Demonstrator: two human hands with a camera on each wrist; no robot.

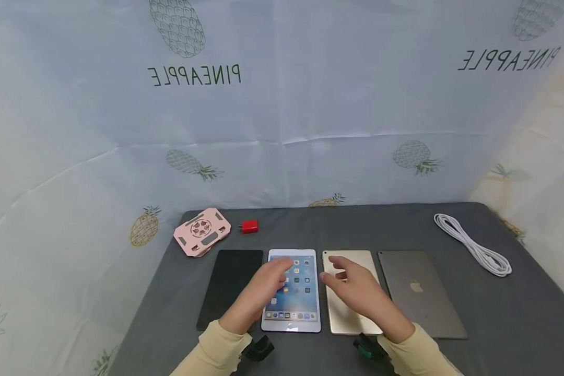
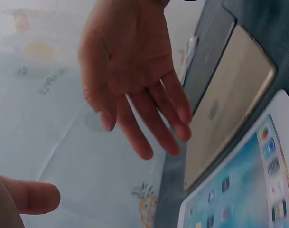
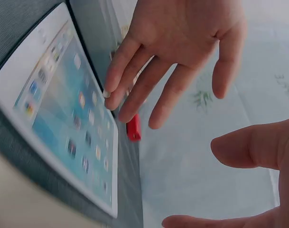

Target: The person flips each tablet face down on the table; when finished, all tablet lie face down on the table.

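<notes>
A white tablet (image 1: 293, 305) lies face up with its home screen lit. Above its left part hovers my left hand (image 1: 262, 284), fingers loosely extended and holding nothing. My right hand (image 1: 355, 290) is over a gold tablet (image 1: 352, 318) lying back up, its thumb and fingers apart. In the left wrist view the right hand (image 2: 135, 71) shows its palm, with only the left thumb (image 2: 37, 197) at the lower left. The right wrist view has the left hand (image 3: 182, 42) facing it, relaxed, fingertips overlapping the lit tablet (image 3: 73, 118)'s edge.
A black tablet (image 1: 227, 277) lies left of the white one, and a grey tablet (image 1: 418, 297) lies back up at the right. Behind them are a pink flat stand (image 1: 201, 231), a red plug adapter (image 1: 249, 226) and a coiled white cable (image 1: 472, 245). A pineapple-print curtain hangs around the dark table.
</notes>
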